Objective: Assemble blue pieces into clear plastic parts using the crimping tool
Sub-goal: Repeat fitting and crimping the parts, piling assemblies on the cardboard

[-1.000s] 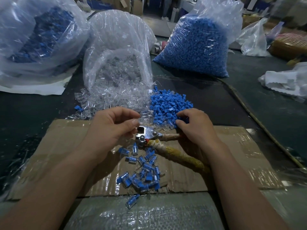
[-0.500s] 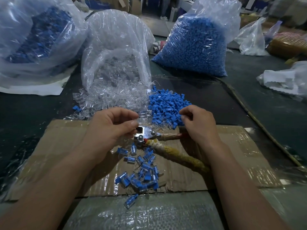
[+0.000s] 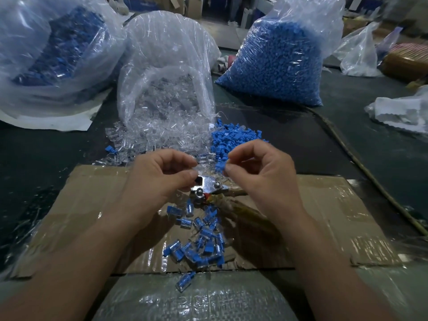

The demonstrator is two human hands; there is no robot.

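The right hand [image 3: 261, 177] pinches a blue piece [image 3: 219, 166] above the crimping tool [image 3: 209, 183], and the left hand [image 3: 159, 179] is curled, but I cannot tell if it holds anything.

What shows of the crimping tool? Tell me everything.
The crimping tool lies flat on taped cardboard. Its shiny metal head has round rivets and a dark slot at the left end, where the left hand's thumb meets it. Red shows at the pivot. Two handles wrapped in yellowish tape run to the lower right, partly hidden behind the right hand, which pinches a blue piece above it.
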